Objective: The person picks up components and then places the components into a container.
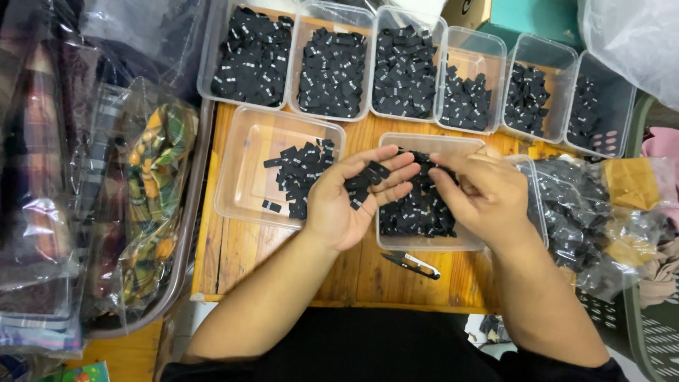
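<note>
My left hand [350,201] is palm up over the wooden table [233,247], cupping several small black fabric labels [364,185]. My right hand [481,191] hovers beside it over a clear plastic tub [424,244] full of the same black labels, fingertips pinched near the pile on my left palm. Whether the right fingers grip a label is hidden. Left of my hands, another clear tub [244,177] holds a smaller heap of labels [300,177].
Several clear tubs of black labels [332,71] line the table's far edge. Small thread snips [414,263] lie near the front edge. A plastic bag of labels [580,205] sits at right. Bagged patterned fabrics [152,191] fill a bin at left.
</note>
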